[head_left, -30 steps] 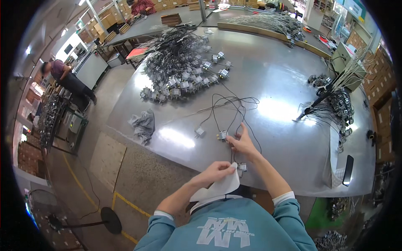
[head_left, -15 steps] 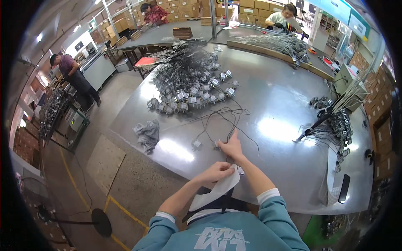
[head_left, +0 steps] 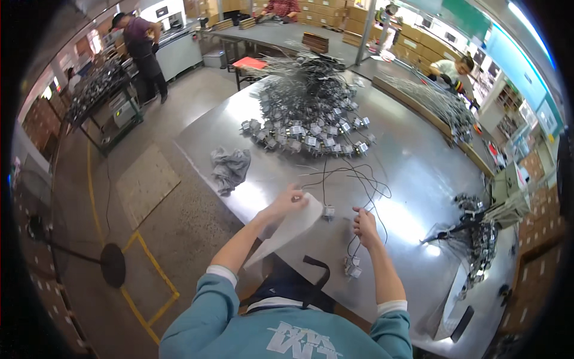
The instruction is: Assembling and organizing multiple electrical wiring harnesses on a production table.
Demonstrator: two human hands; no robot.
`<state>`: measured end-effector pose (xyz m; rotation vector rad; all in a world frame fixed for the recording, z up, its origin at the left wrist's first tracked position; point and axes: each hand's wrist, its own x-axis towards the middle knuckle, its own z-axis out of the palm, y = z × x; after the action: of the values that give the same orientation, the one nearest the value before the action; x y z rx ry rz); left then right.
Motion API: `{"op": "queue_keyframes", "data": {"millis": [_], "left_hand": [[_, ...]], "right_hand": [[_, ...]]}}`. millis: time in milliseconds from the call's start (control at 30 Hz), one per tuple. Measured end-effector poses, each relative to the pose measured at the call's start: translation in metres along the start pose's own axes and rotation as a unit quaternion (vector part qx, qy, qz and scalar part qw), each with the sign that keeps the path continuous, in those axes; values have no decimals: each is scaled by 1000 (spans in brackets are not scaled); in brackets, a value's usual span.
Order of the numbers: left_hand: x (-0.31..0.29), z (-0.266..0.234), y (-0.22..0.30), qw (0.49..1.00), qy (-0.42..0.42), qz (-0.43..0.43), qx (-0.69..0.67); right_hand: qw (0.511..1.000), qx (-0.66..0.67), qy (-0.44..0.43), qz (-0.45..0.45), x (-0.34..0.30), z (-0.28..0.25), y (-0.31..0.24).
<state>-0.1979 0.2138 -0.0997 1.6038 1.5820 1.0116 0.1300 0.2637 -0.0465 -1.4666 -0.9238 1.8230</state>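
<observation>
A single head-worn fisheye camera looks steeply down from close above onto a metal table (head_left: 418,173), edges curving; the workshop floor (head_left: 149,197) lies left.

Both forearms bare, reaching forward from teal sleeves pushed up to the elbows. Left hand (head_left: 286,201) raised ahead of the chest, fingers curled in a pinch, wrist bent slightly inward. Right hand (head_left: 365,226) a little lower and to the right, fingers closed in a loose grip, knuckles up. Hands apart.
</observation>
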Motion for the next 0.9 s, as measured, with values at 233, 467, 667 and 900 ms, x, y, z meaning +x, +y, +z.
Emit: {"op": "queue_keyframes", "data": {"millis": [233, 467, 667, 900], "left_hand": [[1, 59, 28, 979, -192, 5, -69], [-29, 101, 61, 957, -212, 133, -148], [-30, 91, 70, 948, -280, 52, -142], [-39, 107, 66, 953, -257, 130, -98]], "right_hand": [[995, 81, 60, -1, 25, -3, -10], [854, -456, 183, -168, 46, 5, 11], [803, -567, 149, -106, 32, 11, -18], [786, -603, 116, -70, 34, -11, -10]]}}
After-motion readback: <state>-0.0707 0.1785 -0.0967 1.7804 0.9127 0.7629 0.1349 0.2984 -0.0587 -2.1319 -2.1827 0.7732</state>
